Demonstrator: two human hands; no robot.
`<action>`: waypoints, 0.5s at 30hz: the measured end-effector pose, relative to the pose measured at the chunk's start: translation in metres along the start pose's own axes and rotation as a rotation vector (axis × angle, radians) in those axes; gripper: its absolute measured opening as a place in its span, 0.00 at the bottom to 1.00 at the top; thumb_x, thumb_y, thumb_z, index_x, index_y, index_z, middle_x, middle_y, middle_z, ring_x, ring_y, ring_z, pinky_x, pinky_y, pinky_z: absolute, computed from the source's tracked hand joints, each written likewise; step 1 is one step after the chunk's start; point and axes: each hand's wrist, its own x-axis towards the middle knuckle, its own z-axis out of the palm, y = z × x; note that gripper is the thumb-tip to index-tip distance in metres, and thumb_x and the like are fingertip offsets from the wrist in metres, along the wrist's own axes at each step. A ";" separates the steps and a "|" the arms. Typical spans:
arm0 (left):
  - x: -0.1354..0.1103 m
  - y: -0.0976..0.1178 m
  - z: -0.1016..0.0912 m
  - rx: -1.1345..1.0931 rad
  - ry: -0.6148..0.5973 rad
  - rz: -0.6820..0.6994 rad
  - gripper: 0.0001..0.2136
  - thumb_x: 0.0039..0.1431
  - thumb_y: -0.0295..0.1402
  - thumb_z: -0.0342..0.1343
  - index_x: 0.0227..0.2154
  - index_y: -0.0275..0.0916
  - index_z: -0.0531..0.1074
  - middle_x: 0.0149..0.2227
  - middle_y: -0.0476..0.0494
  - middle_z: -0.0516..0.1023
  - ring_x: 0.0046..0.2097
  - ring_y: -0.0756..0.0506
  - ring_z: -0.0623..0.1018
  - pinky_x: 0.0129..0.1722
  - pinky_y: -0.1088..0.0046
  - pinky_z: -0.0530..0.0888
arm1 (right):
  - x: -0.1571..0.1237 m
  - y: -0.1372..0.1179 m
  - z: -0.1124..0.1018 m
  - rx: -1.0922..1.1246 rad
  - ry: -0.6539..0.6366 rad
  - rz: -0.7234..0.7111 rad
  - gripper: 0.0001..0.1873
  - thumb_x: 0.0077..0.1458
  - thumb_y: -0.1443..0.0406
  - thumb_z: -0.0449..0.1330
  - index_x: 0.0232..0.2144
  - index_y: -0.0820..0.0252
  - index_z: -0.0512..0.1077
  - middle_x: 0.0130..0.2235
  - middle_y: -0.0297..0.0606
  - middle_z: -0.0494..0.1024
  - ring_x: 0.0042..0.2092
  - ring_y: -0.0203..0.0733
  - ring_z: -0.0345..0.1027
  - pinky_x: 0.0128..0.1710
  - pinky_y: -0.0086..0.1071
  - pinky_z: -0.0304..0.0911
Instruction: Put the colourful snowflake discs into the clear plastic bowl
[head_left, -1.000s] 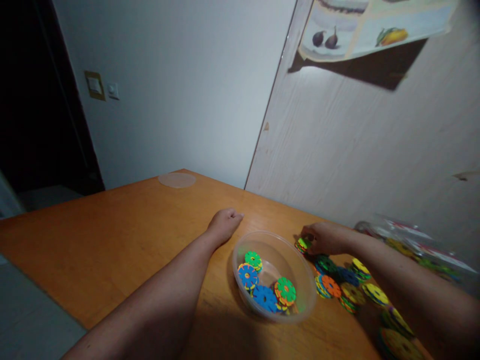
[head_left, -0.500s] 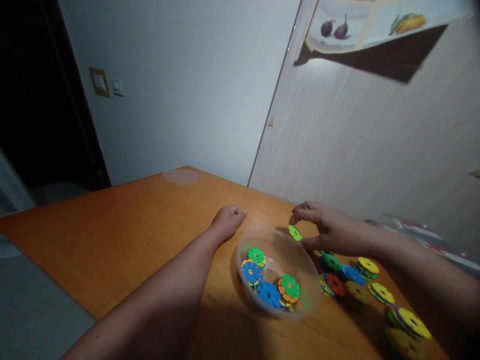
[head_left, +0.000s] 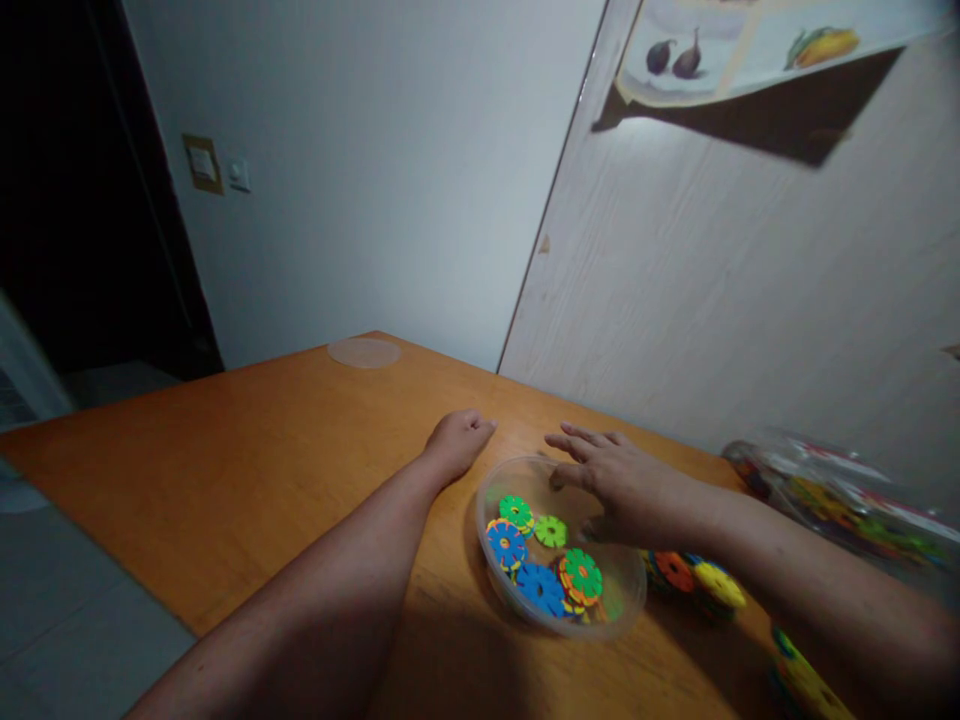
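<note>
My right hand [head_left: 619,485] hovers over the right rim of a clear plastic bowl [head_left: 491,585], fingers spread and holding nothing. A lime-green notched disc [head_left: 551,531] lies in the bowl below those fingers. Around it in the bowl sit small stacks of notched plastic discs, topped by a green disc [head_left: 516,512], a blue disc [head_left: 507,544], another blue disc [head_left: 540,590] and a second green disc [head_left: 583,575]. Just beyond the bowl's left side, my left hand [head_left: 457,442] rests on the table as a closed fist, with nothing visible in it.
More stacked discs [head_left: 718,584] stand on the wooden table [head_left: 300,480] right of the bowl, partly under my right forearm. Clear bags of colourful pieces [head_left: 855,510] lie farther right against the wall. A round translucent lid [head_left: 364,352] is at the far corner.
My right hand has moved left over the bowl and let go of the lime-green disc, which now lies inside. My left fist has stayed in place.
</note>
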 end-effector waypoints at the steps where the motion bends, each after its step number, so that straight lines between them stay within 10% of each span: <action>1: 0.000 0.000 0.000 -0.001 0.004 -0.005 0.19 0.54 0.49 0.52 0.20 0.38 0.63 0.20 0.54 0.63 0.24 0.52 0.62 0.23 0.75 0.52 | -0.001 0.001 -0.001 0.010 0.004 0.005 0.26 0.41 0.58 0.68 0.47 0.49 0.73 0.66 0.45 0.56 0.67 0.61 0.43 0.59 0.55 0.48; 9: -0.001 0.003 0.000 -0.010 0.018 -0.011 0.19 0.54 0.49 0.52 0.19 0.38 0.62 0.19 0.54 0.62 0.23 0.53 0.61 0.22 0.76 0.52 | -0.012 0.048 -0.013 -0.016 0.112 0.138 0.12 0.54 0.64 0.57 0.42 0.56 0.74 0.55 0.45 0.70 0.56 0.52 0.62 0.54 0.44 0.58; 15: -0.002 0.005 -0.001 -0.027 0.015 -0.011 0.19 0.54 0.49 0.52 0.19 0.38 0.62 0.19 0.54 0.62 0.23 0.53 0.61 0.22 0.75 0.52 | -0.015 0.080 0.009 -0.034 -0.106 0.291 0.19 0.48 0.62 0.60 0.44 0.56 0.76 0.48 0.45 0.76 0.50 0.53 0.68 0.48 0.41 0.61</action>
